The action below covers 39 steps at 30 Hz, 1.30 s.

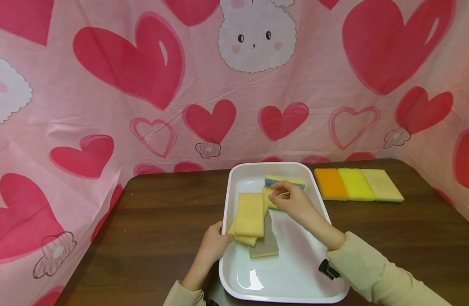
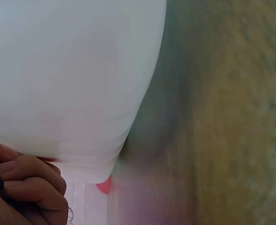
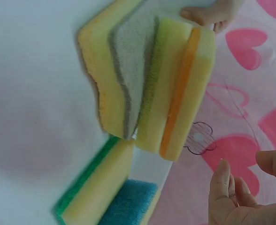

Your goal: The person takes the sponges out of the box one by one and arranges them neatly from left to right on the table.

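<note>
A white tray holds several sponges. My left hand grips its left rim, thumb over the edge and fingers curled outside, as the left wrist view also shows. Above the tray's far half is my right hand; in the right wrist view its thumb and fingers stand apart with nothing between them. Beneath and beside it lie a green-backed sponge and a blue-backed sponge. Nearer my left hand, an orange-backed yellow sponge tops a yellow sponge, which overlaps a grey-faced sponge.
Right of the tray, on the dark wooden table, an orange sponge, a bright yellow sponge and a pale yellow sponge lie side by side. A pink heart-patterned cloth hangs behind the table.
</note>
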Each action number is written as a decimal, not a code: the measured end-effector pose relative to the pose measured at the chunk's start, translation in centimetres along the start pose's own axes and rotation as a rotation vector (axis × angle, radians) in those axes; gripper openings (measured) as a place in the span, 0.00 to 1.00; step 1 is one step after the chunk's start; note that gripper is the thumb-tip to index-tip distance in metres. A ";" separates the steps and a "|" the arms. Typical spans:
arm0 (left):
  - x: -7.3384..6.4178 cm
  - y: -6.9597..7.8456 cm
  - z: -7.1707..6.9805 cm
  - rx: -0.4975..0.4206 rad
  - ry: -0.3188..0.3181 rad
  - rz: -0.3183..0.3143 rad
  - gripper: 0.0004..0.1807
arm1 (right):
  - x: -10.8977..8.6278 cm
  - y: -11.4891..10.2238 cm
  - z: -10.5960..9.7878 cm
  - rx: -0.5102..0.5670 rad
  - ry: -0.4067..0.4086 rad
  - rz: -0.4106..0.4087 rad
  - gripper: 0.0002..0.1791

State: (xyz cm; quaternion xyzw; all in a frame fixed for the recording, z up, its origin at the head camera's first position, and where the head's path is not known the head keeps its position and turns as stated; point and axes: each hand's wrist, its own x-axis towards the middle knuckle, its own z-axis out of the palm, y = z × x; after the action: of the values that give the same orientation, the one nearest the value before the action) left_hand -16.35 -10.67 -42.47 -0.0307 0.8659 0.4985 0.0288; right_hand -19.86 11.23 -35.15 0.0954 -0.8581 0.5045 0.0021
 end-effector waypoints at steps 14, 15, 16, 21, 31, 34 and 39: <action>-0.1 0.1 0.0 -0.005 0.002 -0.005 0.19 | 0.3 1.8 2.3 -0.087 -0.064 0.055 0.21; -0.1 0.1 0.0 -0.006 0.001 -0.006 0.19 | 0.2 1.8 2.3 -0.084 -0.080 0.064 0.22; -0.1 0.1 0.0 -0.007 -0.001 -0.006 0.20 | 0.2 1.8 2.4 -0.083 -0.094 0.073 0.22; 0.0 0.1 0.0 -0.005 -0.003 -0.014 0.21 | 0.0 1.9 2.8 -0.066 -0.132 0.099 0.27; 0.0 0.0 0.0 -0.003 -0.002 -0.004 0.19 | -0.2 1.9 3.4 -0.036 -0.155 0.128 0.33; 0.0 0.0 0.0 -0.004 -0.006 -0.003 0.19 | -0.3 1.9 3.6 -0.031 -0.161 0.137 0.34; -0.1 0.1 0.0 -0.011 -0.009 -0.007 0.18 | -0.4 1.7 3.8 -0.030 -0.169 0.157 0.37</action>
State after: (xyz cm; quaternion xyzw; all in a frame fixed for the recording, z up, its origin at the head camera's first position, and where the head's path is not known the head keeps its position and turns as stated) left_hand -16.30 -10.67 -42.40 -0.0317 0.8627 0.5035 0.0345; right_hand -19.42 8.80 -38.47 0.0702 -0.8675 0.4804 -0.1082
